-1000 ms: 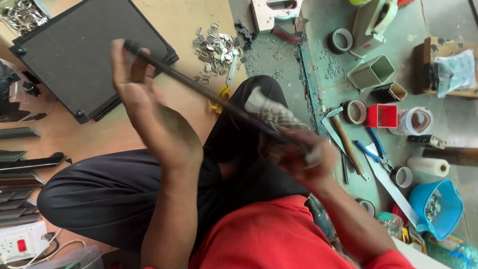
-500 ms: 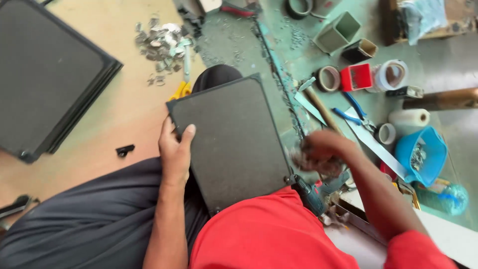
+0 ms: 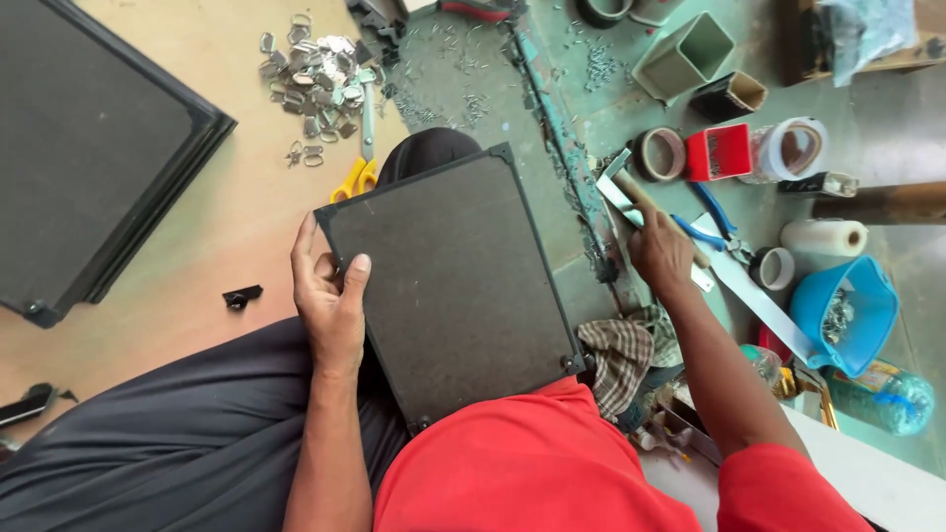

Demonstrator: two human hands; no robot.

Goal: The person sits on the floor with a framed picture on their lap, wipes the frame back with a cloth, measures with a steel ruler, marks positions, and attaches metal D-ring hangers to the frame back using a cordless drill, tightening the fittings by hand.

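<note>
On the lap: dark framed board (image 3: 453, 286) lies flat | left hand (image 3: 330, 296) grips its left edge, thumb on top | right hand (image 3: 658, 251) reaches out, seemingly closing on a wooden-handled tool (image 3: 662, 212) on the floor (image 3: 246, 217).

Small red box (image 3: 718, 153) between tape rolls (image 3: 658, 154)

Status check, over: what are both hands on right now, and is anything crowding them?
Left hand grips dark board by its edge, on lap. Right hand on wooden handle, what tool unclear. Tape rolls and blue-handled pliers crowd the right.
</note>
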